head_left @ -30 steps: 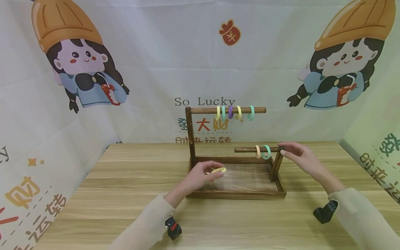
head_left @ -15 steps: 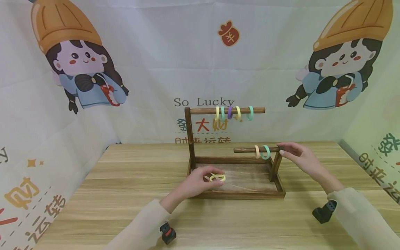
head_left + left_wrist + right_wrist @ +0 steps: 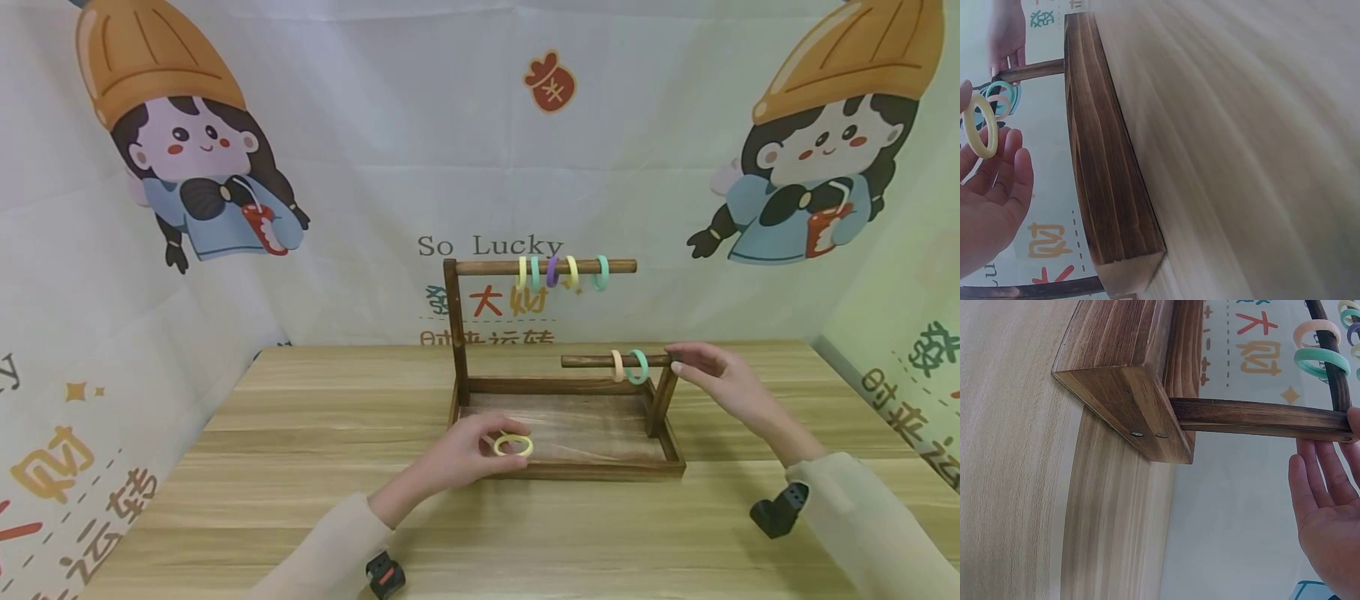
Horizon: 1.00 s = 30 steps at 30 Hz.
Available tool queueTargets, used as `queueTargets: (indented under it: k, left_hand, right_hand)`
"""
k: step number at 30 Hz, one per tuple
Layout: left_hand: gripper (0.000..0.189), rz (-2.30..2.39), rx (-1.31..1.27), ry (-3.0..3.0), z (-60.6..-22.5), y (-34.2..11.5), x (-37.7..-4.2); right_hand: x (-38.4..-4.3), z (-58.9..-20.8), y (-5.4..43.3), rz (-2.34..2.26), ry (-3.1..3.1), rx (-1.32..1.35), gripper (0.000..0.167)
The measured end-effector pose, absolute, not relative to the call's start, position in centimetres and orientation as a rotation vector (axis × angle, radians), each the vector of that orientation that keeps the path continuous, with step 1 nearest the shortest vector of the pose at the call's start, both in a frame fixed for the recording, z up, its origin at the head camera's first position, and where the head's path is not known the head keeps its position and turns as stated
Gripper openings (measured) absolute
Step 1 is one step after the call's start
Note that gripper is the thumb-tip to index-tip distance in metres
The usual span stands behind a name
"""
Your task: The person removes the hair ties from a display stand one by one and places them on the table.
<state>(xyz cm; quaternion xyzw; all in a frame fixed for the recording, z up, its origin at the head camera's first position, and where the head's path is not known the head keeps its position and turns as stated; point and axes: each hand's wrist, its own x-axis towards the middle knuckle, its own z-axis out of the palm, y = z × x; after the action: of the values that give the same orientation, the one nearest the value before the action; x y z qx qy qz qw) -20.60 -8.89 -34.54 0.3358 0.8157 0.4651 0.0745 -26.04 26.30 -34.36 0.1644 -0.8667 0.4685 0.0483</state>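
My left hand (image 3: 468, 454) pinches a yellow ring (image 3: 991, 125) between thumb and fingers, over the front left part of the wooden rack's tray (image 3: 585, 470). The ring lies nearly flat in the head view. My right hand (image 3: 727, 383) grips the rack at the top of its short right post (image 3: 1260, 419), where the lower bar (image 3: 585, 361) begins. On that bar hang a peach ring (image 3: 617, 367) and a mint ring (image 3: 1310, 355). The upper bar (image 3: 480, 267) carries several rings in yellow, mint and purple.
The rack stands on a wood-grain table (image 3: 315, 433), its tall post (image 3: 458, 333) at the left. The lower bar's free end points left, the upper bar's right. A printed cloth (image 3: 375, 167) hangs behind. Each sleeve has a small black camera (image 3: 780, 510) at the wrist.
My left hand has moved down and toward me with the yellow ring, from over the tray's middle left to near its front wall. My right hand has stayed on the post.
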Motion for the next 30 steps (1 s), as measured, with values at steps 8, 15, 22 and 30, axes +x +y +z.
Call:
queueTargets:
  k: [8,15,22,30]
  left_hand:
    - [0.033,1.293,1.078,2.54,-37.4,-10.1,-21.7]
    - [0.034,1.245,1.167,2.537,-38.5,-11.3,-21.7]
    - [0.038,1.19,1.146,2.544,-38.8,-12.2,-21.1]
    - [0.037,1.098,1.132,2.611,-39.4,-13.3,-20.8]
  right_hand:
    - [-26.0,-34.4,26.3,1.412,-2.639,0.497,0.047]
    - [-26.1,-34.4,26.3,1.41,-2.637,0.498,0.048]
    - [-26.0,-34.3,26.3,1.413,-2.641,0.506,0.048]
    - [-25.9,-34.3,26.2,1.429,-2.641,0.505,0.049]
